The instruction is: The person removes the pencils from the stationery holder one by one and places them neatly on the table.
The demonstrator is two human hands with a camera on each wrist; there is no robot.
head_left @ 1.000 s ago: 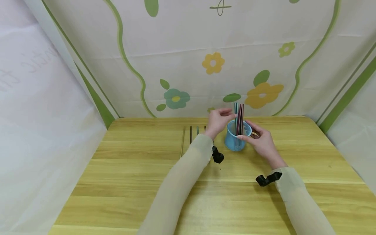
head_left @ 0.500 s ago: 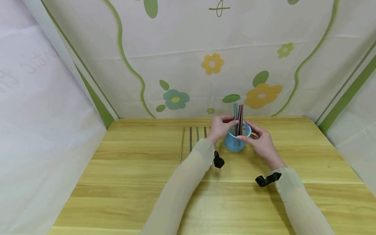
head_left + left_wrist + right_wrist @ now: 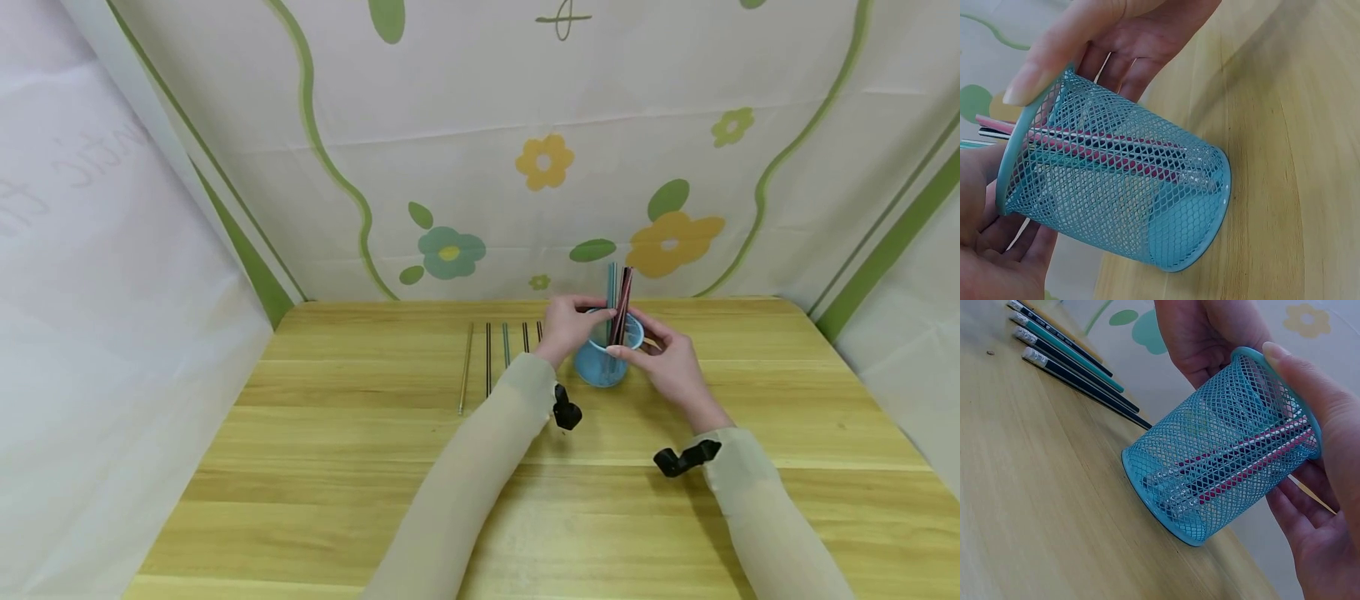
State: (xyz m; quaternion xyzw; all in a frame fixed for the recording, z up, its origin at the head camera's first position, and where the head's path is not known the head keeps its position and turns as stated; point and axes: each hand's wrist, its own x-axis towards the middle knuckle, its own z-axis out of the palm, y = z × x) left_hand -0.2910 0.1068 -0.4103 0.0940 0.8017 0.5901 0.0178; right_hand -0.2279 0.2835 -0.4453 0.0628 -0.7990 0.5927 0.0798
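A blue mesh pencil cup (image 3: 600, 367) stands on the table, with several pencils (image 3: 622, 300) in teal, dark and pink-red upright in it. My left hand (image 3: 567, 327) is at the cup's left side, its thumb and index finger pinching the pencils just above the rim. My right hand (image 3: 667, 362) holds the cup from the right, thumb on the near rim and fingers behind. In the left wrist view the cup (image 3: 1116, 175) shows pencil ends through its mesh, near the base. The right wrist view shows the right thumb (image 3: 1297, 372) over the rim.
Left of the cup several pencils lie in a row on the wooden table (image 3: 337, 467): a gold pencil (image 3: 466, 367), a teal pencil (image 3: 506, 342) and black ones (image 3: 1085, 384) with white erasers. A printed cloth wall (image 3: 465, 183) rises behind the table's far edge.
My left hand has come down and right onto the pencils, its fingers closing on them. The pencils now lean further right. The right hand and cup have stayed in place.
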